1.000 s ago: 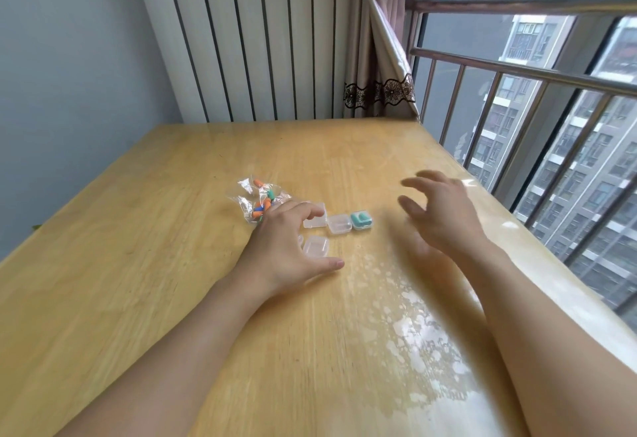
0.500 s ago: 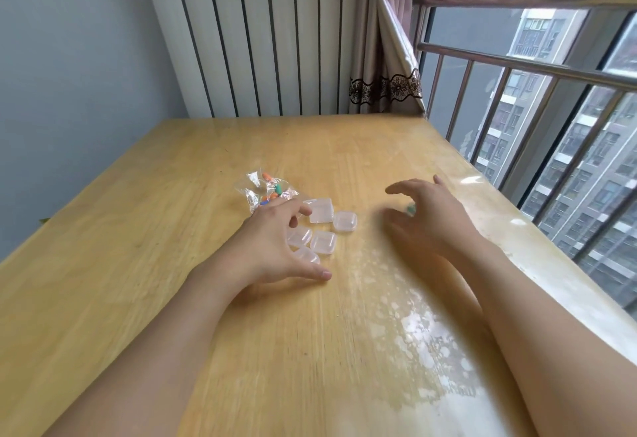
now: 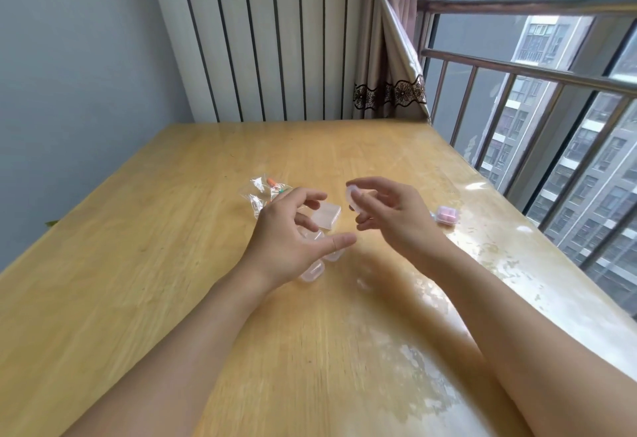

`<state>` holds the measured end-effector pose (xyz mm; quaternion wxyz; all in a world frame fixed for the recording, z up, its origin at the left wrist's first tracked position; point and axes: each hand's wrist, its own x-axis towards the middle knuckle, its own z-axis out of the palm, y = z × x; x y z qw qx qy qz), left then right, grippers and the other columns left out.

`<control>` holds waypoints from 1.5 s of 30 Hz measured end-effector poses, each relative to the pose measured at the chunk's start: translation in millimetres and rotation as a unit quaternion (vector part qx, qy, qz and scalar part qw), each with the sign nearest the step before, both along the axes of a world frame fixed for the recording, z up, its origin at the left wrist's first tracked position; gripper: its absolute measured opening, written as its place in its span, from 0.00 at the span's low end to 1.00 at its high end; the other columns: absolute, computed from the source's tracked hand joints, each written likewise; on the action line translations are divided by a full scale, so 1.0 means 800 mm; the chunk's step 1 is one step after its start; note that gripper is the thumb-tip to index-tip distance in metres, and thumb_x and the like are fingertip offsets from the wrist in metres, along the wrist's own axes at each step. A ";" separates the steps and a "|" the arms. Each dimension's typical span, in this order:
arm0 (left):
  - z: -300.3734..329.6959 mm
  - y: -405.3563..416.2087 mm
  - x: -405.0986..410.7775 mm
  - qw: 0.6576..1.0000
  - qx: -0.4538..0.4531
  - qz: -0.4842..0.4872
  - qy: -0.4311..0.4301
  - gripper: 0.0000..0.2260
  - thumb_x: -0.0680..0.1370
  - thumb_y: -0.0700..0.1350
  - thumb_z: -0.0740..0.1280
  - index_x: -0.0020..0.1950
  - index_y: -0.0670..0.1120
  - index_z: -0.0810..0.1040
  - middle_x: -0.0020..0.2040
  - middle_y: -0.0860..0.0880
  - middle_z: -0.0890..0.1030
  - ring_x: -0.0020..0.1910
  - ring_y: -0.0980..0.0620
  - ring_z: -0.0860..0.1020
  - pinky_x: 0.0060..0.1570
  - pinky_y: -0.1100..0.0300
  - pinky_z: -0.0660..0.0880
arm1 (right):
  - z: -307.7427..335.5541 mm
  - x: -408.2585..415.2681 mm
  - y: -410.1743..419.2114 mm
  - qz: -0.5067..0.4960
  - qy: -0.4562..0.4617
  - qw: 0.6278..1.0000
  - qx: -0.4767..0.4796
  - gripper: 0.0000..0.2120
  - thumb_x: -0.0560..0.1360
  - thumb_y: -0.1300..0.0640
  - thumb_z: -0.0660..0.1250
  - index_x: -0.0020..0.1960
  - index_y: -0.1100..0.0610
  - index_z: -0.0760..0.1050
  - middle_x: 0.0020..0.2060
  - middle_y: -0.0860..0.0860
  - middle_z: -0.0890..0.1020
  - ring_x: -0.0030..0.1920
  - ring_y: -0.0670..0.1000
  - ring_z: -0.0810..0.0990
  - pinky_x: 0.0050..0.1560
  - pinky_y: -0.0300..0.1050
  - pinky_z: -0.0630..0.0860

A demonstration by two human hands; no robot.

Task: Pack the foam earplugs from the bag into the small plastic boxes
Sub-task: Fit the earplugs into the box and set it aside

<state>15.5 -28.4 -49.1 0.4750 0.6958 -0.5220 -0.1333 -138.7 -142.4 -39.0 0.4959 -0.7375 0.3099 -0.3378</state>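
While our right hand [image 3: 393,216] pinches a small clear box [image 3: 355,195] between thumb and fingertips, lifted off the table [image 3: 138,281], our left hand [image 3: 289,243] hovers half open with fingers curled, holding nothing. Under it sit more clear boxes [image 3: 325,216]. The bag [image 3: 265,192] of earplugs lies just beyond, mid-table. A box with pink earplugs [image 3: 447,215] sits near the right edge.
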 end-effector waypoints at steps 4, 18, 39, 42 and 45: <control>0.005 0.001 -0.028 0.995 -0.081 0.014 0.055 0.21 0.65 0.51 0.83 0.55 0.52 0.82 0.52 0.55 0.83 0.42 0.59 0.85 0.39 0.61 0.82 | 0.022 -0.005 0.026 0.116 -0.137 0.928 0.327 0.12 0.77 0.49 0.71 0.55 0.57 0.82 0.43 0.56 0.83 0.40 0.49 0.81 0.45 0.41 0.80; 0.000 -0.001 -0.037 0.973 -0.017 0.012 0.230 0.07 0.71 0.43 0.78 0.45 0.41 0.85 0.38 0.43 0.87 0.37 0.48 0.86 0.42 0.50 0.84 | 0.017 -0.015 0.026 0.054 0.026 0.979 0.194 0.21 0.74 0.45 0.75 0.52 0.63 0.84 0.37 0.54 0.82 0.38 0.50 0.81 0.42 0.43 0.80; 0.011 -0.006 -0.022 0.941 0.004 -0.018 0.338 0.14 0.83 0.43 0.64 0.42 0.37 0.82 0.35 0.38 0.85 0.31 0.47 0.84 0.32 0.60 0.82 | 0.006 -0.015 0.009 0.085 -0.018 0.984 0.154 0.11 0.81 0.67 0.63 0.58 0.66 0.83 0.37 0.56 0.82 0.39 0.52 0.84 0.49 0.44 0.83; 0.007 -0.005 -0.023 0.945 0.017 -0.017 0.325 0.10 0.81 0.40 0.67 0.43 0.40 0.84 0.32 0.42 0.82 0.26 0.51 0.79 0.27 0.62 0.78 | 0.010 -0.023 0.001 0.084 -0.004 0.979 0.185 0.08 0.80 0.65 0.67 0.54 0.66 0.84 0.38 0.58 0.84 0.38 0.52 0.82 0.41 0.41 0.82; 0.001 -0.005 -0.018 0.969 0.024 0.004 0.248 0.02 0.77 0.38 0.73 0.47 0.40 0.83 0.30 0.45 0.81 0.23 0.53 0.74 0.23 0.63 0.72 | 0.012 -0.034 -0.008 0.071 0.047 0.976 0.200 0.06 0.78 0.66 0.69 0.52 0.65 0.84 0.39 0.58 0.86 0.37 0.52 0.84 0.38 0.41 0.82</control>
